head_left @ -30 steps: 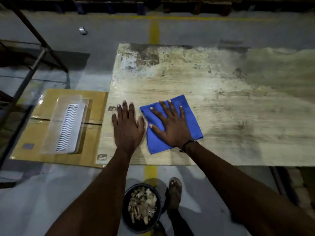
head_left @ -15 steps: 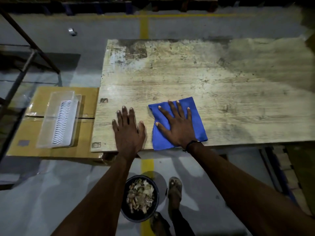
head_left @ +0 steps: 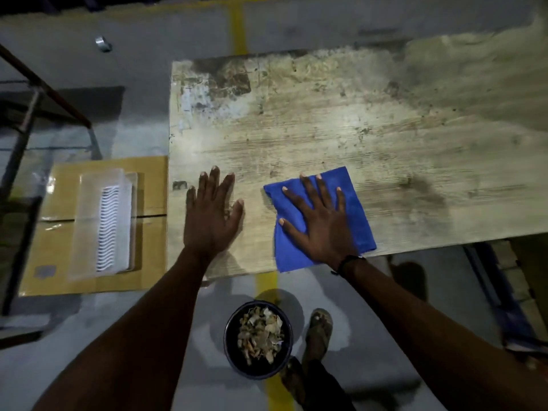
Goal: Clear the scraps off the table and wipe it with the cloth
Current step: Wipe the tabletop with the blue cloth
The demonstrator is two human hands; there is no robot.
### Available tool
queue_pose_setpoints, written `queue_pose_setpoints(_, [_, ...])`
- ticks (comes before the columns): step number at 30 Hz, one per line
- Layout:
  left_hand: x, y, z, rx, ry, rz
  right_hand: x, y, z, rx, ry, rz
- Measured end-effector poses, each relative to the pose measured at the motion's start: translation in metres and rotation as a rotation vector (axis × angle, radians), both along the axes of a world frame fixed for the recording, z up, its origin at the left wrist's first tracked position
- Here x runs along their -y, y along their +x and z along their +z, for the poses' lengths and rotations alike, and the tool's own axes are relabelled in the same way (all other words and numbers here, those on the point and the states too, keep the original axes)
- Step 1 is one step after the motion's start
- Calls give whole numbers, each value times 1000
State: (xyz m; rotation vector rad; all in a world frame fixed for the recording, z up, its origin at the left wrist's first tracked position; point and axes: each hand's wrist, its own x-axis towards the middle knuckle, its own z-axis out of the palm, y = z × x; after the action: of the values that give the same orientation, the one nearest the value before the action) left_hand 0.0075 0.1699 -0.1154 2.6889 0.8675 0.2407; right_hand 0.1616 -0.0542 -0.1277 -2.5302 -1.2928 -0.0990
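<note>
A folded blue cloth lies near the front edge of the worn wooden table. My right hand presses flat on the cloth with its fingers spread. To the left of it, my left hand rests flat on the bare tabletop, fingers straight, a short gap from the cloth. On the floor below the table's front edge stands a dark round bowl filled with pale scraps. No scraps show on the tabletop.
A cardboard box with a clear plastic tray on top sits against the table's left side. A metal frame stands at far left. My sandalled foot is beside the bowl. A small metal object lies on the floor beyond.
My right hand has slid the cloth to the right along the front edge, widening the gap from my left hand. The left hand stays flat in place.
</note>
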Motion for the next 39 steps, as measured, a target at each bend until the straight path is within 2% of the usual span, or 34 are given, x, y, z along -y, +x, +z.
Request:
queue_pose_setpoints(10, [0, 4, 7, 47, 1, 28, -21, -20, 9, -78, -83, -205])
queue_pose_setpoints(15, [0, 2, 6, 7, 17, 7, -38, -54, 10, -93, -100, -434])
queue_pose_setpoints(21, [-7, 5, 5, -8, -58, -21, -64, -88, 8, -62, -93, -712])
queue_pose_setpoints(31, [-12, 4, -3, -18, -119, -52, -113, -141, 3, -108, 8, -1068])
queue_pose_setpoints(39, [-20, -2, -1, 29, -258, -162, -140, -174, 2, -172, 165, -1207])
